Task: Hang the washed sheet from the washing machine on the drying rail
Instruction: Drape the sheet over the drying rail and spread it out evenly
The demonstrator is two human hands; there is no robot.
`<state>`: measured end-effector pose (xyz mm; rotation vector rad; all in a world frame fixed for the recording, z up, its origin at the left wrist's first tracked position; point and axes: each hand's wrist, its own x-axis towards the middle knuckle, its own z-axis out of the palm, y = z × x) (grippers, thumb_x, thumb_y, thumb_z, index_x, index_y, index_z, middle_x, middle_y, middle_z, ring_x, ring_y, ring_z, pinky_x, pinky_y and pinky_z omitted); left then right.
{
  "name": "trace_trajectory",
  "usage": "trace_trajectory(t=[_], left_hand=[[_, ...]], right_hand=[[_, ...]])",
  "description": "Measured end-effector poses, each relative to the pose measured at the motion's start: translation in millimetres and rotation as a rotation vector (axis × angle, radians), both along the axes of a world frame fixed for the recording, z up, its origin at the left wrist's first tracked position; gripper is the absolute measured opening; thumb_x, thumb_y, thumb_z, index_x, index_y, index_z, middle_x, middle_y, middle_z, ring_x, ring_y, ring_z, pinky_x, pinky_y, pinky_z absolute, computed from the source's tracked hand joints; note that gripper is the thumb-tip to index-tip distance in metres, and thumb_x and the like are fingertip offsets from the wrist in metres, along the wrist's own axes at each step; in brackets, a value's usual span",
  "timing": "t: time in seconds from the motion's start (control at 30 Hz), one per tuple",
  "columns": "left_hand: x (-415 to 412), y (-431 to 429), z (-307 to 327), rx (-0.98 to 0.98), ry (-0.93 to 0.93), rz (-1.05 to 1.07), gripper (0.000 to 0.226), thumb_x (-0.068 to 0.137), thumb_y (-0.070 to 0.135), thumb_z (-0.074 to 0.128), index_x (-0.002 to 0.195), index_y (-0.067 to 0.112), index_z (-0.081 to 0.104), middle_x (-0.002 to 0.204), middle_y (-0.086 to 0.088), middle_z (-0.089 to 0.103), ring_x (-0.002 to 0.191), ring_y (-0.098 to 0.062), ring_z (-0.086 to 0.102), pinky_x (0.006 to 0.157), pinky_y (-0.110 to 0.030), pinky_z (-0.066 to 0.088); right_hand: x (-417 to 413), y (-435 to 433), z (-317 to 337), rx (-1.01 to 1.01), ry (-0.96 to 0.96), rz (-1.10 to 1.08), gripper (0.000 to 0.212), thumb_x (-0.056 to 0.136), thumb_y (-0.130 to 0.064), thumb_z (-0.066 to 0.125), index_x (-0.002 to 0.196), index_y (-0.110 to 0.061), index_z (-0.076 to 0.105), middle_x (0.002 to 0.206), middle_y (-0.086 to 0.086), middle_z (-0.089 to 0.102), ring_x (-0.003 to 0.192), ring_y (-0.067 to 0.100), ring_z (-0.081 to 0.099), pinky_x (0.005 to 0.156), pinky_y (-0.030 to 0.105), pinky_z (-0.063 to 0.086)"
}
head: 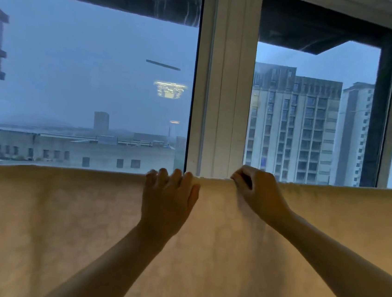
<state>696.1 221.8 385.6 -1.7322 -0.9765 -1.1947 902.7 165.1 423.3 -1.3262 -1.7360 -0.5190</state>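
The sheet (61,219) is draped across the whole width of the view, w/ its top fold running as a near-straight line at about sill height; the drying rail is hidden under that fold, so it is only inferred. The cloth is spread wide, probably so it dries evenly. The left hand (168,198) is laid mostly flat against the near face, fingers (163,176) hooked over the top fold, nothing pinched; likely the fabric is being steadied or smoothed. The right hand (255,191) is curled closed on the fold just beside it, a small bunch of cloth gripped, prob. to tug the drape level. Behind, the window frame (222,90) is seen, w/ tower blocks (294,124) beyond the glass. The hanging is judged nearly done; only adjustment seems left.
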Motion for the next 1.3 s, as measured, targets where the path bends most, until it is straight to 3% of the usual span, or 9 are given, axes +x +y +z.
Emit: trace_trajectory(t=[0.07,0.27,0.43,0.53,0.77,0.87,1.03,1.17,1.3], left_hand=[[9,2,0,0.01,-0.033,0.047,0.035,0.099,0.039,0.038,0.082,0.016,0.058,0.069,-0.003,0.056,0.068,-0.023,0.05,0.076,-0.039,0.039],[9,13,-2,0.031,-0.028,0.109,0.037,0.099,0.043,0.036,0.082,0.017,0.056,0.068,-0.002,0.053,0.068,-0.024,0.049,0.075,-0.04,0.037],[5,13,-1,0.017,-0.031,0.104,0.037,0.099,0.042,0.035,0.083,0.016,0.056,0.069,-0.003,0.054,0.069,-0.025,0.051,0.076,-0.041,0.037],[4,11,0,-0.025,-0.013,0.085,0.038,0.098,0.044,0.034,0.085,0.017,0.057,0.071,-0.002,0.055,0.069,-0.024,0.052,0.076,-0.04,0.037],[38,3,-3,-0.05,0.064,-0.056,0.043,0.095,0.046,0.038,0.115,0.015,0.06,0.096,-0.005,0.065,0.084,-0.024,0.059,0.085,-0.045,0.043],[65,0,-5,-0.033,0.098,-0.069,0.049,0.092,0.047,0.036,0.118,0.014,0.06,0.1,-0.007,0.066,0.087,-0.026,0.061,0.085,-0.046,0.046],[88,6,-3,0.014,0.074,-0.044,0.043,0.091,0.05,0.04,0.111,0.018,0.061,0.084,-0.003,0.063,0.077,-0.026,0.058,0.076,-0.043,0.042],[92,14,-7,0.079,0.047,-0.026,0.041,0.091,0.049,0.041,0.107,0.017,0.062,0.084,-0.005,0.063,0.078,-0.027,0.057,0.078,-0.043,0.04],[89,15,-7,0.066,0.048,-0.018,0.042,0.09,0.051,0.041,0.106,0.018,0.062,0.086,-0.004,0.063,0.082,-0.028,0.057,0.079,-0.044,0.039]], right_hand=[[11,-2,-2,-0.013,-0.018,0.01,0.012,0.094,-0.023,0.053,0.096,-0.017,0.064,0.083,-0.009,0.062,0.073,0.0,0.058,0.072,0.018,0.049],[18,0,2,-0.071,0.008,0.107,0.008,0.094,-0.021,0.056,0.097,-0.019,0.063,0.088,-0.01,0.064,0.082,0.003,0.061,0.077,0.02,0.051],[10,12,6,-0.044,-0.039,0.051,0.01,0.095,-0.021,0.053,0.096,-0.016,0.061,0.087,-0.003,0.065,0.076,0.004,0.059,0.071,0.015,0.049],[15,16,17,-0.048,-0.069,-0.017,0.014,0.096,-0.027,0.051,0.099,-0.017,0.061,0.088,-0.003,0.066,0.077,0.008,0.061,0.074,0.023,0.052],[29,21,16,-0.105,-0.059,-0.008,0.015,0.094,-0.03,0.054,0.099,-0.019,0.063,0.086,-0.005,0.066,0.075,0.003,0.062,0.075,0.022,0.053],[34,17,20,-0.142,-0.048,0.019,0.016,0.094,-0.03,0.054,0.099,-0.018,0.064,0.088,-0.004,0.066,0.078,0.004,0.061,0.076,0.02,0.051],[55,3,13,-0.139,-0.057,-0.027,0.017,0.097,-0.026,0.049,0.084,-0.02,0.058,0.069,-0.007,0.058,0.059,0.001,0.055,0.058,0.013,0.042],[77,-7,2,-0.036,0.041,-0.089,0.018,0.096,-0.019,0.05,0.091,-0.013,0.066,0.083,-0.004,0.064,0.078,0.0,0.052,0.071,0.006,0.037],[93,-15,-3,-0.037,0.091,-0.084,0.015,0.094,-0.02,0.053,0.101,-0.017,0.066,0.095,-0.006,0.065,0.095,0.007,0.056,0.085,0.019,0.044]])
